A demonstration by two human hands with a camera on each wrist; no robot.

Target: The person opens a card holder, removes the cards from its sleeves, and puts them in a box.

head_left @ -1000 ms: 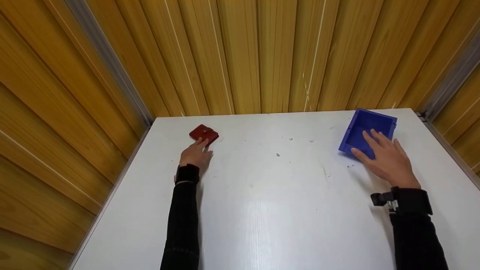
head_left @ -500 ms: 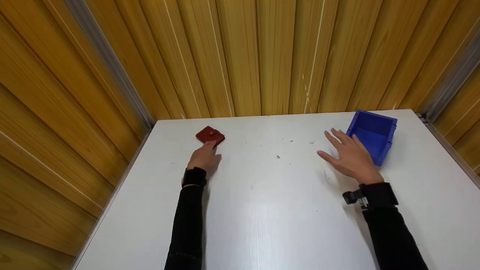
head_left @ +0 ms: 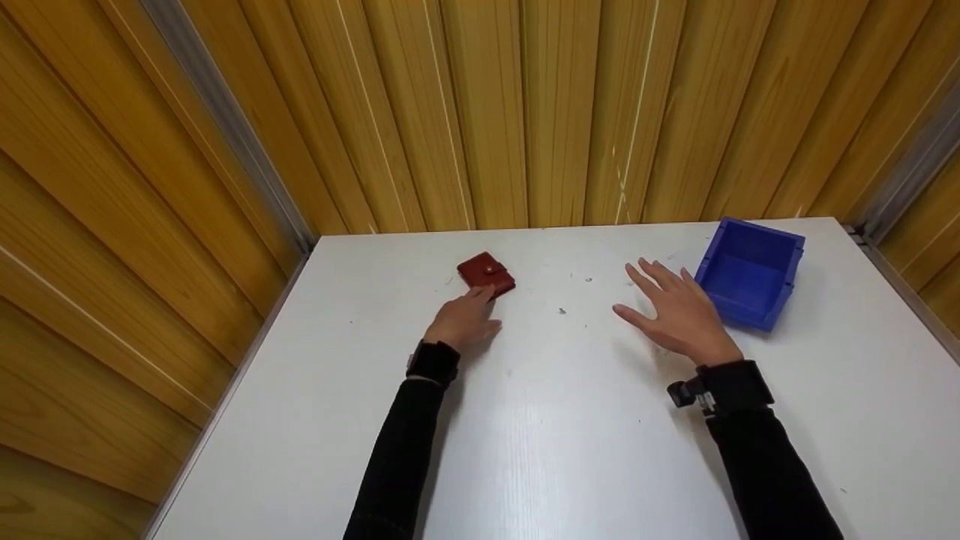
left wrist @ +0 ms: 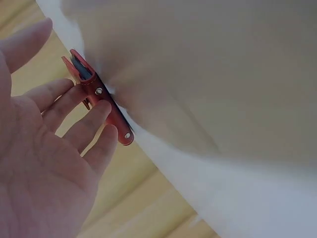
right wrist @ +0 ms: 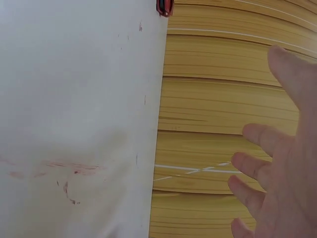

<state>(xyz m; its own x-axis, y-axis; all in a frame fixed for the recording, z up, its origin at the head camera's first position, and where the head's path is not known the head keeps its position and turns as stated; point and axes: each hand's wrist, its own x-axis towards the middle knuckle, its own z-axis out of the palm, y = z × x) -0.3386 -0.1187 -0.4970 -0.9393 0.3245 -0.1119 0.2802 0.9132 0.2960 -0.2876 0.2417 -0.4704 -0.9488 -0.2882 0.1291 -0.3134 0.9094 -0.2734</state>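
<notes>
Red wallet (head_left: 484, 274), folded, lies near the back edge of the white worktop (head_left: 540, 427), left of centre. From where I'm standing: left hand (head_left: 461, 322) has its fingers against the wallet's near side, thumb held away. Right hand (head_left: 679, 319) hovers over the worktop, fingers spread, just left of the blue bin (head_left: 757, 247). Bin sits skewed near the back right corner. Hands well apart.
</notes>
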